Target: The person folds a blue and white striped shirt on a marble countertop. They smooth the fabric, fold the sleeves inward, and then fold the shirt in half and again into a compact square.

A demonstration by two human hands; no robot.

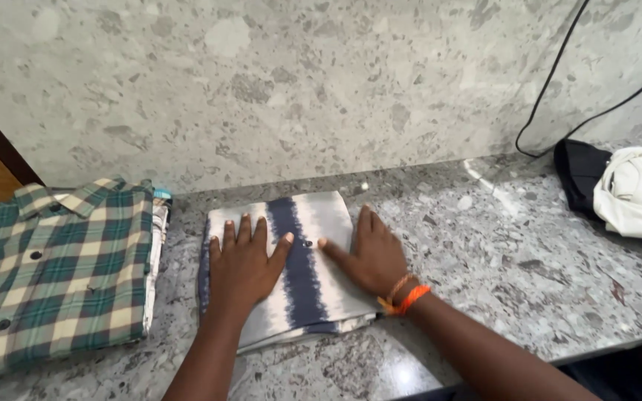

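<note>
Left hand: the left hand (243, 263) lies flat, fingers spread, palm down on the folded striped shirt (291, 271), gripping nothing.
Right hand: the right hand (369, 256) presses flat on the same garment, orange wristband (404, 297) at the wrist.
Shirt: on the stone counter (499, 260), near the wall.
Left side: a folded plaid shirt (53, 271) tops a stack.
Far right: white cloth (640, 189) over black fabric (579, 174).

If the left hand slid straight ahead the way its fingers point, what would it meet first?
The left hand lies flat on the folded striped garment, fingers pointing toward the stone wall. Past the garment's far edge, only bare counter shows, so the wall likely comes first, though depth is unclear.
</note>
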